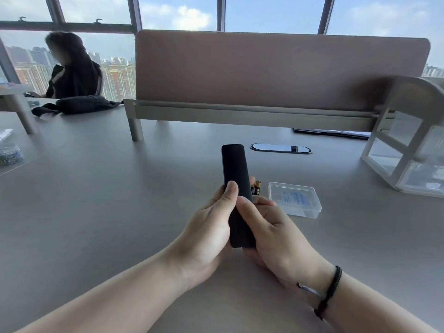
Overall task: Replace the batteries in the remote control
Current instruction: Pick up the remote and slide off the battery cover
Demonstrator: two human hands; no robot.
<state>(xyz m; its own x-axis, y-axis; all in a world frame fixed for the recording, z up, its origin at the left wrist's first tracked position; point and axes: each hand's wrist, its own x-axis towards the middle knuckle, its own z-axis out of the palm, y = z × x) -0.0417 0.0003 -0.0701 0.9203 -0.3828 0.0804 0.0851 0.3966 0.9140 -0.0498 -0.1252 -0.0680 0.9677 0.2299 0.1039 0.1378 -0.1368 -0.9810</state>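
Note:
A slim black remote control is held above the grey table, its plain back facing me and its far end pointing away. My left hand wraps its lower left side with the thumb pressed on the back. My right hand grips the lower right side, thumb also on the back. Two black-and-gold batteries lie on the table just behind the remote, partly hidden by it. A clear plastic box with a printed label lies to their right.
A pink desk divider on a raised shelf crosses the back. A white acrylic organiser stands at right, an oval cable port behind the remote, a jar of small items at far left. A person sits far left with a black bag.

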